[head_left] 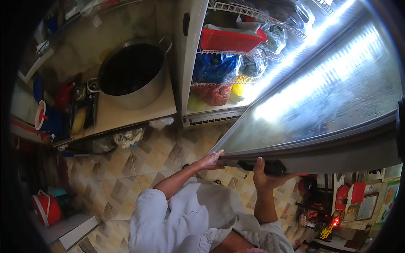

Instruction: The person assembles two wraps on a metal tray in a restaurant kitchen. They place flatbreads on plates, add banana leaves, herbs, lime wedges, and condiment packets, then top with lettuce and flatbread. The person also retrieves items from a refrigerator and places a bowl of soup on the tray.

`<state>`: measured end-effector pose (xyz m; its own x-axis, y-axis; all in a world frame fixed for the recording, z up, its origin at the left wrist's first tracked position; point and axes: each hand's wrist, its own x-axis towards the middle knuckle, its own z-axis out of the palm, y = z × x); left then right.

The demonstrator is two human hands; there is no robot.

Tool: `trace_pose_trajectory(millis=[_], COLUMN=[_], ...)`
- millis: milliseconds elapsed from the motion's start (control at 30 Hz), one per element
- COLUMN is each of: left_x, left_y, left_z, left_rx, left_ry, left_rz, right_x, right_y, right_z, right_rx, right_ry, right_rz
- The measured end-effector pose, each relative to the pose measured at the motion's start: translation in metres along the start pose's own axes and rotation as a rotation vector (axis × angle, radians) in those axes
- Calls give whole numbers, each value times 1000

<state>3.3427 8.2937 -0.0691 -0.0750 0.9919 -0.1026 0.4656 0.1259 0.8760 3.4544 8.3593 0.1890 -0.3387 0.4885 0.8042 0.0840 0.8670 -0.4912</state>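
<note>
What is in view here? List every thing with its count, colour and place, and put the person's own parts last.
Fridge door: one, glass with a grey frame, swung open at right.
Door handle: one, black, on the door's lower edge.
Fridge shelves: white wire, inside the open fridge, top centre.
Basket: one, red, on an upper shelf.
Bags: several, blue, red and clear, on the shelves.
Stockpot: one, large, metal, on the beige counter left of the fridge.
Floor: tan patterned tiles.
Left hand: on the door's lower edge.
Right hand: gripping the handle.
</note>
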Motion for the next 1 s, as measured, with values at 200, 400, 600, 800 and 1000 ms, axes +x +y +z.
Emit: trace_pose_trajectory(millis=[200,400,600,800,1000], left_x=[6,6,5,7,2], left_y=[-12,-2,4,3,-5], left_z=[-1,-10,-13,-17,-31], left_rx=[-12,2,9,19,-192], left_ry=[7,-104,-99,-81,153], left_rz=[114,-11,-22,-19,123], right_x=[-1,-10,-4,-12,-1], right_y=[-2,-6,0,2,1], right_z=[5,8,3,15,39], right_rx=[-1,99,98,173,37], right_ry=[-39,-102,-140,-62,-424], right_rz=[-11,99,57,38,458])
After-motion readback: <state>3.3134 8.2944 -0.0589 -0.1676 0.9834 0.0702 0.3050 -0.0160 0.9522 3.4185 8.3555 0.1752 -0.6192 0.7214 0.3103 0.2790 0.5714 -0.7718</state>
